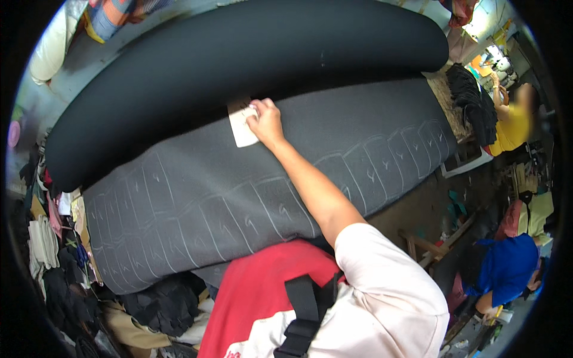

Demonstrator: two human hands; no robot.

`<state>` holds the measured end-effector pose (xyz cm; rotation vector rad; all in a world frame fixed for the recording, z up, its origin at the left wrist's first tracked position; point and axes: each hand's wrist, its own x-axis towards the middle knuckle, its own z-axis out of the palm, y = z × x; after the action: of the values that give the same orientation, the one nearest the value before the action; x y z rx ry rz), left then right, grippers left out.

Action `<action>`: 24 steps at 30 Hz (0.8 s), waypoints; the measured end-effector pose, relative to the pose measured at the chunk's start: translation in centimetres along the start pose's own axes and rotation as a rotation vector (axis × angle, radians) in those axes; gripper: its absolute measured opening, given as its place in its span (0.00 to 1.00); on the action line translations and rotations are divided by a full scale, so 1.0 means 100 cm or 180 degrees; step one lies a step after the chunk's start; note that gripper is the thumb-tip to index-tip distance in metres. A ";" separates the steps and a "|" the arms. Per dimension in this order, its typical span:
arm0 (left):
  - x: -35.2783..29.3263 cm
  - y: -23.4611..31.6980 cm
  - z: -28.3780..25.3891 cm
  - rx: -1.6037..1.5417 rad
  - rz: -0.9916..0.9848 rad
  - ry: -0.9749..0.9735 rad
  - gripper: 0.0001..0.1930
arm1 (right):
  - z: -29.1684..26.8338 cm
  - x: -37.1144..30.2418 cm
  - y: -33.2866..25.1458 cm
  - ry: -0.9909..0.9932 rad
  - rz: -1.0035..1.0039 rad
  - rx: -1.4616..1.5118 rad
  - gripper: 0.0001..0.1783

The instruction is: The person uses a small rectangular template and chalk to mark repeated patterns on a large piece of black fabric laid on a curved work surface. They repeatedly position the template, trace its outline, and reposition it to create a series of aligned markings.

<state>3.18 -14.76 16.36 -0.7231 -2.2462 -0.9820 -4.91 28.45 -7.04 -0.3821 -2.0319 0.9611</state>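
Note:
Dark grey cloth (197,161) lies spread over the long table, marked with rows of white outlines and small marks. A cream card pattern piece (239,127) rests on the cloth beside the big black fabric roll (256,45). My right hand (268,122) reaches over the cloth to the card's right edge. Its fingers are closed in a pinch on a small white piece (253,106) that looks like tailor's chalk. Part of the card is covered by these fingers. My left hand is out of view.
Black cloth scraps (164,304) and folded pale fabric (45,244) are heaped along the left and near side. At right, a person in yellow (512,128) is beside piled black cloth (471,98). Another in blue (507,265) sits lower right, near a wooden frame (433,246).

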 end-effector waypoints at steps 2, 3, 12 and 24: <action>-0.001 0.002 -0.002 0.0030 0.0000 0.0031 0.14 | -0.001 0.000 -0.002 0.0062 -0.0046 0.0035 0.16; -0.003 0.004 -0.004 0.0035 -0.0029 0.0040 0.14 | -0.001 -0.001 -0.003 -0.0002 0.0084 0.0065 0.16; -0.020 0.014 -0.028 0.0169 -0.0095 0.0166 0.13 | -0.002 0.000 0.001 -0.0159 0.0087 0.0055 0.16; -0.033 0.025 -0.050 0.0309 -0.0218 0.0216 0.13 | -0.087 0.048 -0.104 -0.2162 0.0136 -0.2067 0.18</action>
<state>8.53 -18.00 18.04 -0.5661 -2.2550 -0.9088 -0.15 28.58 6.57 -0.4801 -2.9666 0.4456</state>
